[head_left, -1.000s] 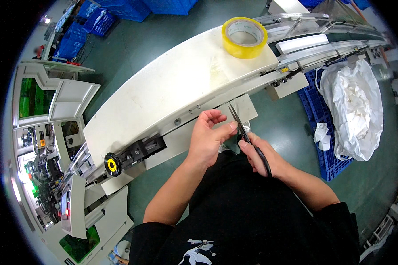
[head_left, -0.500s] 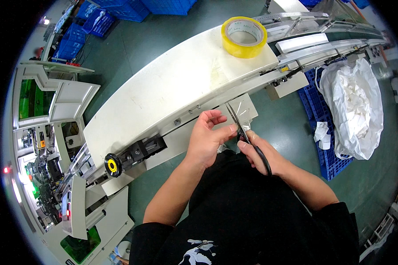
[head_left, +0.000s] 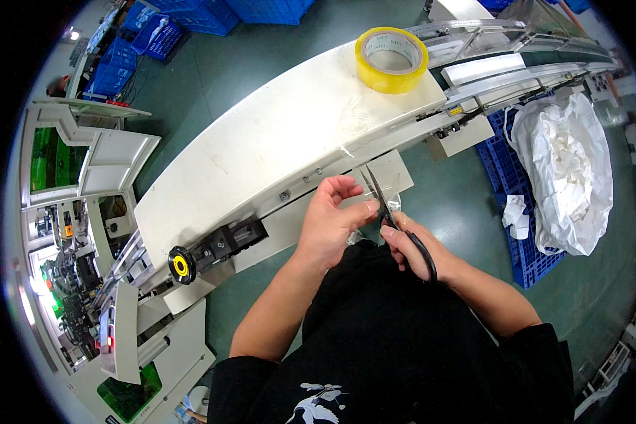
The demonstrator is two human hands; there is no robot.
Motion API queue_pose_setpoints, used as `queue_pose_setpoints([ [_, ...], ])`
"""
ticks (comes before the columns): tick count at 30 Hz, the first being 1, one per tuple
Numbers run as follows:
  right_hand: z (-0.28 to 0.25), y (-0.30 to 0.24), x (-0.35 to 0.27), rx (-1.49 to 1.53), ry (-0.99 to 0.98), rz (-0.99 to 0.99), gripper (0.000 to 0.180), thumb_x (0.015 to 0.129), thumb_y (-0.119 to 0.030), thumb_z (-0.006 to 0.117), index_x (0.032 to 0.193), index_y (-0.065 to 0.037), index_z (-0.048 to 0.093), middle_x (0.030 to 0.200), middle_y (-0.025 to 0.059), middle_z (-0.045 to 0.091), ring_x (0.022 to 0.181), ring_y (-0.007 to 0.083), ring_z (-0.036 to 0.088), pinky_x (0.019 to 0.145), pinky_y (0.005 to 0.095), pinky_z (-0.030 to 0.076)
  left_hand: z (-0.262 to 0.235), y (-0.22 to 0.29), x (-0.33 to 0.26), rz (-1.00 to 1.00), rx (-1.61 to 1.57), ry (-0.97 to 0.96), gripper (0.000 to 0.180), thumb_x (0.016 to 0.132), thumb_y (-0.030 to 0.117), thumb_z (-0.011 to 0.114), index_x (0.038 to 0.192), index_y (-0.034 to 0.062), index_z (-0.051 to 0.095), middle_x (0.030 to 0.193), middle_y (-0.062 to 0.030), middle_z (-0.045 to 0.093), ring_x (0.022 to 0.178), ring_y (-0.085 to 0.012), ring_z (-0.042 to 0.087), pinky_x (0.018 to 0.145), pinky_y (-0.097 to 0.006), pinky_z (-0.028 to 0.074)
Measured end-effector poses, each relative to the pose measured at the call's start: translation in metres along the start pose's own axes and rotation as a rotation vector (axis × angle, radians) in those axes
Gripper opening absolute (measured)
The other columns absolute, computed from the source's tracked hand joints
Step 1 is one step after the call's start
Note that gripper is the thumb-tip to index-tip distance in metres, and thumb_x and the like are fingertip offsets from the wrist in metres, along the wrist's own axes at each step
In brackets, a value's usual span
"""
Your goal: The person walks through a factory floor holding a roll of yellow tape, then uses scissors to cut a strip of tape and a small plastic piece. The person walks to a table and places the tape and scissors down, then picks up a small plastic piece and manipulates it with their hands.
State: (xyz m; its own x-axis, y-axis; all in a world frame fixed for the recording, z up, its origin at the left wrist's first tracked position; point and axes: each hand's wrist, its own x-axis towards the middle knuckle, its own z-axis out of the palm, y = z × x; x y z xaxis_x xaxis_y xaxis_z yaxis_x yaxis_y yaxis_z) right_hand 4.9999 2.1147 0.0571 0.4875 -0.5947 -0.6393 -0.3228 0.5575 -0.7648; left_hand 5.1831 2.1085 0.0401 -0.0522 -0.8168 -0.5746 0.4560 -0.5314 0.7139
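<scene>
My right hand grips a pair of scissors by the black handle. The metal blades point away from me and stand slightly apart, over the gap in front of the white bench. Close against the blades is my left hand, its fingers curled and its thumb reaching to them; what lies under the thumb is hidden. A crumpled bit of clear film shows just beyond the blades, between the hands. On the bench's far right part sits a wide roll of yellow tape. A small shiny scrap is at the bench's near edge.
The white bench top curves across in front of me, with a black-and-yellow knob at its left. Conveyor rails run off right. A white sack of scraps stands on a blue pallet. Machinery fills the left.
The scissor blades have parted a little more. Pale strips seen beyond the blades are gone from there, and a shiny scrap now shows at the bench edge. My left hand has barely moved.
</scene>
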Motion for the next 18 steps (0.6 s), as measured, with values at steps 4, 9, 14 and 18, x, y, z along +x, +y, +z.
queue_pose_setpoints([
  [4, 0.002, 0.007, 0.001, -0.178, 0.063, -0.139, 0.033, 0.1, -0.032, 0.049, 0.1, 0.001, 0.046, 0.074, 0.0147, 0.054, 0.069, 0.025, 0.056, 0.067, 0.0376, 0.046, 0.005, 0.011, 0.002, -0.089, -0.046, 0.035, 0.024, 0.091, 0.013, 0.064, 0.11, 0.0056, 0.05, 0.101, -0.0064, 0.056, 0.088, -0.022, 0.064, 0.078, -0.036, 0.056],
  [9, 0.006, 0.001, -0.001, -0.272, 0.104, -0.16, 0.034, 0.1, -0.032, 0.049, 0.098, 0.001, 0.045, 0.074, 0.0166, 0.055, 0.069, 0.0275, 0.056, 0.067, 0.0381, 0.046, 0.003, 0.014, 0.009, -0.098, 0.067, 0.044, 0.018, 0.095, 0.021, 0.06, 0.103, 0.0062, 0.055, 0.095, -0.0046, 0.058, 0.082, -0.0201, 0.065, 0.074, -0.035, 0.056],
  [14, 0.003, 0.013, 0.004, -0.154, 0.066, -0.147, 0.034, 0.099, -0.033, 0.05, 0.097, 0.0, 0.045, 0.071, 0.0127, 0.052, 0.068, 0.0226, 0.056, 0.065, 0.0363, 0.046, 0.004, 0.009, 0.011, -0.052, 0.123, 0.073, 0.016, 0.097, 0.022, 0.059, 0.101, 0.0069, 0.054, 0.093, -0.0031, 0.057, 0.079, -0.0181, 0.065, 0.07, -0.033, 0.056],
  [18, 0.003, 0.008, 0.001, -0.022, 0.027, -0.08, 0.033, 0.1, -0.034, 0.049, 0.096, -0.002, 0.045, 0.069, 0.0075, 0.049, 0.063, 0.017, 0.052, 0.06, 0.0324, 0.044, 0.004, 0.004, 0.012, -0.017, 0.132, 0.065, 0.016, 0.097, 0.022, 0.058, 0.101, 0.0067, 0.054, 0.093, -0.003, 0.057, 0.078, -0.0175, 0.064, 0.07, -0.033, 0.056],
])
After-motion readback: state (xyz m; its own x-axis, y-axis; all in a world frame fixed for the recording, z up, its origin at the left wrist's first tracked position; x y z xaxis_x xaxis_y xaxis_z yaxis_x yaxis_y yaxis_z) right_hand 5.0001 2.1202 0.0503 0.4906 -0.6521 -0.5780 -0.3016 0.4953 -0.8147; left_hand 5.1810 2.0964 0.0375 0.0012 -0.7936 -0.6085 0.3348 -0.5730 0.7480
